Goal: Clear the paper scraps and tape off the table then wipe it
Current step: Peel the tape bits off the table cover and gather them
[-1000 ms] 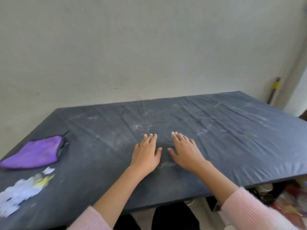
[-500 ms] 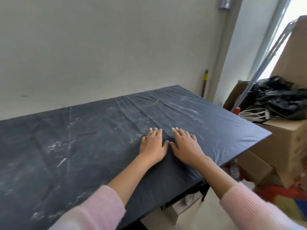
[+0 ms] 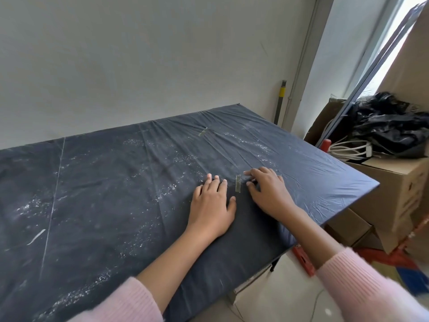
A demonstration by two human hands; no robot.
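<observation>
The table (image 3: 97, 182) is covered in dark wrinkled plastic with white dust streaks. A short strip of clear tape (image 3: 238, 186) is stuck to it between my hands. My left hand (image 3: 212, 205) lies flat on the cover just left of the strip, fingers apart. My right hand (image 3: 267, 190) rests just right of it with fingers curled, fingertips touching the cover beside the strip's upper end. A second tape strip (image 3: 203, 132) sits farther back near the wall. A thin white scrap (image 3: 36, 237) lies at the left.
Cardboard boxes (image 3: 392, 182) stand right of the table, holding a black plastic bag (image 3: 392, 126) and white cables (image 3: 348, 148). A metal bar (image 3: 376, 66) leans by the window. A pole with a yellow band (image 3: 281, 101) stands in the corner. Red items lie on the floor.
My view has swung right; the purple cloth and the paper scrap pile have left the frame. Both hands slid right along the table and now flank a tape strip; my right fingers have curled.
</observation>
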